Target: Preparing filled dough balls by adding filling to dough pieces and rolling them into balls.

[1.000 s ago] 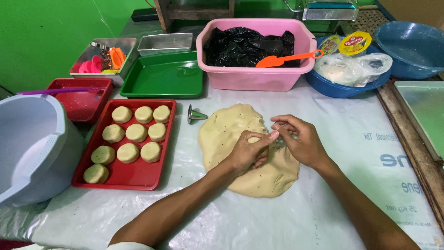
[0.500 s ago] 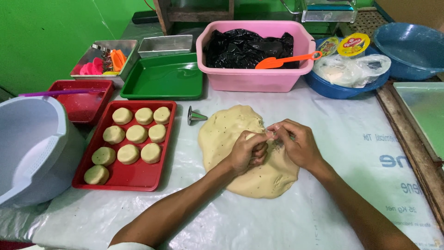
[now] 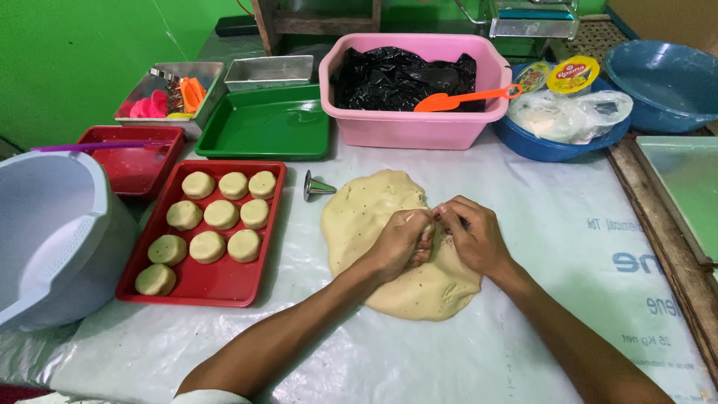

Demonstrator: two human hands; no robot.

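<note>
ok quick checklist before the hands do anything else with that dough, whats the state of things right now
1. Both hands on the dough: ok. The left hand and right hand meet over the flattened dough sheet.
2. What the fingers pinch between them: cannot tell, it is hidden by the fingers.
3. Room on the red tray: ok. Ten dough rounds sit on it, with its near right corner bare.
4. Metal cone cutter at hand: ok, lying on its side just left of the dough.
5. Dough sheet lying flat on the plastic table cover: ok.
</note>
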